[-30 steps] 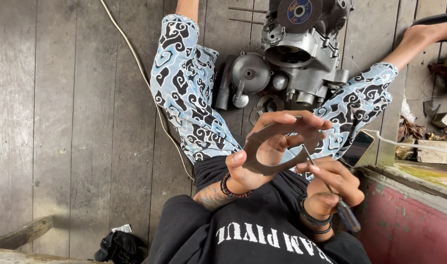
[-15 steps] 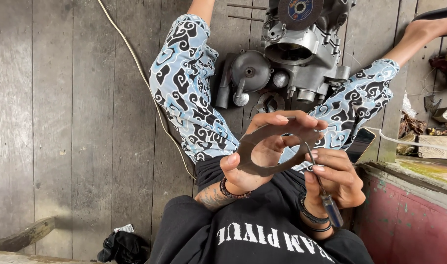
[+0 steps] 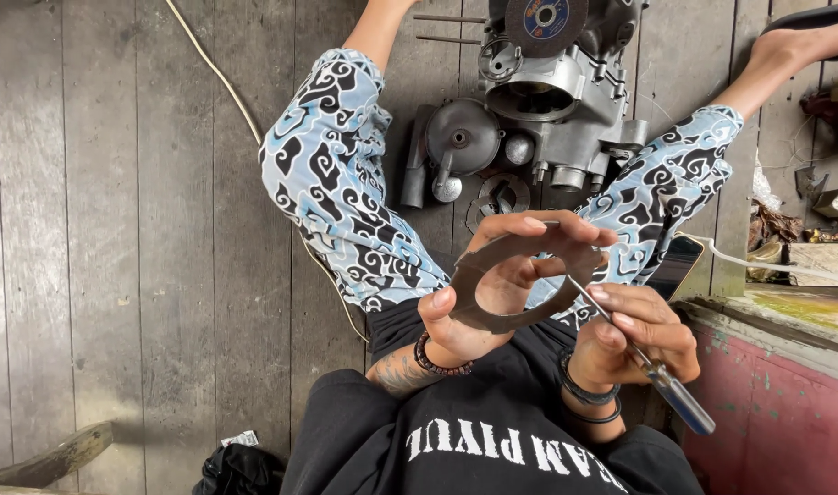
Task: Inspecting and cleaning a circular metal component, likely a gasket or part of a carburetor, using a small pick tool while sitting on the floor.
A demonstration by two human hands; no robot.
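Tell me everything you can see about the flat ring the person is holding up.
The flat ring is a thin, dark grey disc with a wide round opening, dull like worn metal or friction material. The left hand holds it nearly upright above the lap, thumb on its lower left edge, fingers curled over its top. The tip of a slim tool, gripped in the right hand, touches its right rim.

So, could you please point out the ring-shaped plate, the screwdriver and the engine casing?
ring-shaped plate [image 3: 492,321]: head view, on its lower band.
screwdriver [image 3: 680,399]: head view, on its handle.
engine casing [image 3: 575,101]: head view, on its grey metal body.
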